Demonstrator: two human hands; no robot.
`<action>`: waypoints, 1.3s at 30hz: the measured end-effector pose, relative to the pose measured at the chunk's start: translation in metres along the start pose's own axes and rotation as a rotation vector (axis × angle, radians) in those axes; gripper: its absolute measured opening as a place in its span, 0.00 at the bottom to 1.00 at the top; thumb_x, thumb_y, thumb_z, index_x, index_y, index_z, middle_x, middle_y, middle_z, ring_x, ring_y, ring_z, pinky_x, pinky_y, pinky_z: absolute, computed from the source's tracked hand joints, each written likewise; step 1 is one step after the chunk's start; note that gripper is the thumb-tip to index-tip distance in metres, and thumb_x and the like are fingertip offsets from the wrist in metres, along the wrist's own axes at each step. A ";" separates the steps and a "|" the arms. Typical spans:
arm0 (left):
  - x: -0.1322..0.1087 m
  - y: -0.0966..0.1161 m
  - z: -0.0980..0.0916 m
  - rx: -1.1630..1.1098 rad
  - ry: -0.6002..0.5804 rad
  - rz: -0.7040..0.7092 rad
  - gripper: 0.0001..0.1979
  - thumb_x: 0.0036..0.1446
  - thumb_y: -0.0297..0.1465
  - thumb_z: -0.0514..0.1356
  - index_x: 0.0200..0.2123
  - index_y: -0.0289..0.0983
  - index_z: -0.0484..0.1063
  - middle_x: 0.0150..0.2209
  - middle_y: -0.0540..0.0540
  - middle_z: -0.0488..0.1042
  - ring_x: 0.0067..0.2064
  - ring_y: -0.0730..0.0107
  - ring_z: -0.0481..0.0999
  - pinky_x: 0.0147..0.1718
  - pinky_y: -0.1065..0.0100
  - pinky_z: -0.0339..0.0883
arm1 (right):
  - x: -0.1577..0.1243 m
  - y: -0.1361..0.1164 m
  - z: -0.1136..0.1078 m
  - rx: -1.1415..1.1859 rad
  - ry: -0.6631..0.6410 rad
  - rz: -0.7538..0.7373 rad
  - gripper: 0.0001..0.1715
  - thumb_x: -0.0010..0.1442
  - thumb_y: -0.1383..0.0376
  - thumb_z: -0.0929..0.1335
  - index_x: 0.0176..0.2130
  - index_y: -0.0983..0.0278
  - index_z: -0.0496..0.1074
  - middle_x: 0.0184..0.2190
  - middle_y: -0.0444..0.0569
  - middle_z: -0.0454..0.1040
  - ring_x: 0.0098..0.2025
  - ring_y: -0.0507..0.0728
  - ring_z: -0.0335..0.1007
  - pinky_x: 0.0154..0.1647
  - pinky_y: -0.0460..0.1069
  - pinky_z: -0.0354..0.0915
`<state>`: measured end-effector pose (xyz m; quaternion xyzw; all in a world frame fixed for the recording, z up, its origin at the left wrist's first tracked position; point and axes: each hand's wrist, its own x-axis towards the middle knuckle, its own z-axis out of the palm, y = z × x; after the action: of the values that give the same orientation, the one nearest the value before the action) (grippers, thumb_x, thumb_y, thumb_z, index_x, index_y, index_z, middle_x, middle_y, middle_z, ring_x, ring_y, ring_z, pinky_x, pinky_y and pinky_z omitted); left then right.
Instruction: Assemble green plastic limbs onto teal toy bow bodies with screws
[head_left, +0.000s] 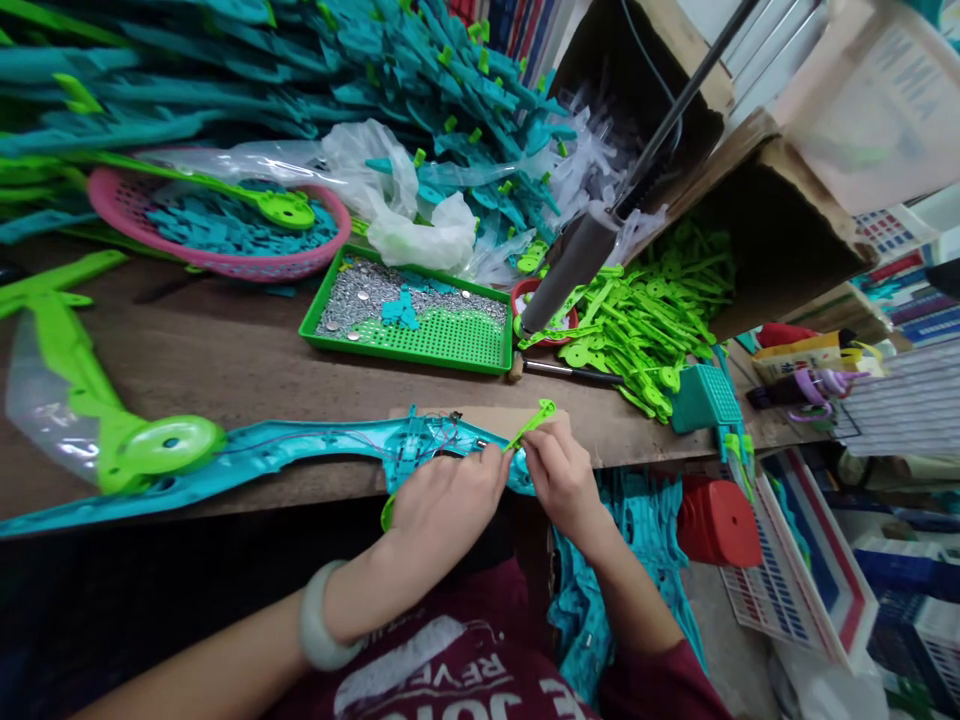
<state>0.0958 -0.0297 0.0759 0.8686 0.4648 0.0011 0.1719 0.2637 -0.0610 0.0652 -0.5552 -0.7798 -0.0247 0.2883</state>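
Observation:
A long teal plastic frame with thin wires in it lies along the front edge of the wooden bench. My left hand is closed on the frame's right part, and something green shows under its palm. My right hand pinches a small lime-green lever part and holds it against the frame's end, beside the left fingers. A pale bangle sits on my left wrist.
A green tray of small metal pieces, a pink basket of teal parts and a heap of green levers lie behind. An electric screwdriver hangs over a red dish. Teal frames are piled at the back; cardboard boxes stand at the right.

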 end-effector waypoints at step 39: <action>0.028 -0.002 -0.004 -0.456 0.092 0.344 0.28 0.72 0.45 0.42 0.29 0.40 0.73 0.21 0.50 0.72 0.24 0.68 0.73 0.25 0.67 0.50 | 0.007 0.006 -0.027 1.533 0.105 0.826 0.21 0.47 0.57 0.81 0.36 0.65 0.76 0.21 0.42 0.76 0.20 0.51 0.74 0.17 0.41 0.71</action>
<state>0.1095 -0.0044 0.0749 0.8726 0.3057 0.1742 0.3389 0.2784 -0.0624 0.0893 -0.4449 -0.3035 0.5878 0.6037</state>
